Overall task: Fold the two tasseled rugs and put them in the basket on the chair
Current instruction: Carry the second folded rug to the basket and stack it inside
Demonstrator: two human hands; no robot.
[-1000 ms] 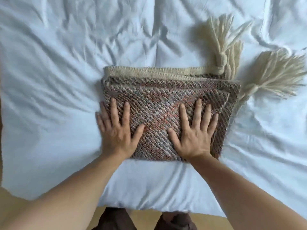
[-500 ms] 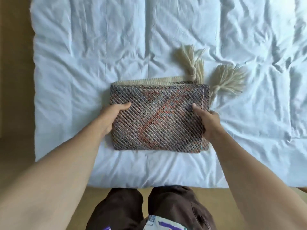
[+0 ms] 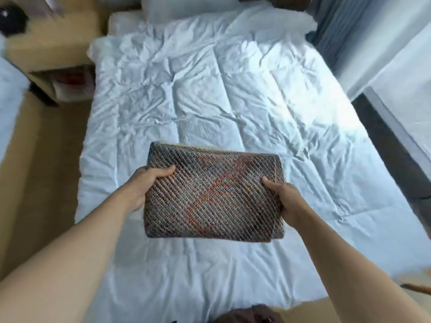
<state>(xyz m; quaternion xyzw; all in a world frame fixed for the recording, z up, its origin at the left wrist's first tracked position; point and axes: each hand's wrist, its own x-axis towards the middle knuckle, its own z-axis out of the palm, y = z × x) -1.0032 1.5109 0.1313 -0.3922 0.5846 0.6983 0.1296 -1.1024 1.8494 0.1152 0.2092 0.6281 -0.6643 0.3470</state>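
Note:
A folded woven rug in grey, blue and orange is held up above the white bed. My left hand grips its left edge, thumb on top. Its right edge is gripped by my right hand, thumb on top as well. The rug's tassels are hidden behind the fold. No second rug, basket or chair shows in this view.
A wooden nightstand stands left of the bed, with pillows at the head. Grey curtains and a white wall lie to the right. Tan floor runs along the bed's left side and foot.
Both hands went from pressing flat on the rug to gripping its sides, then lifted it off the bed. The view has pulled back and the tassels have dropped out of sight.

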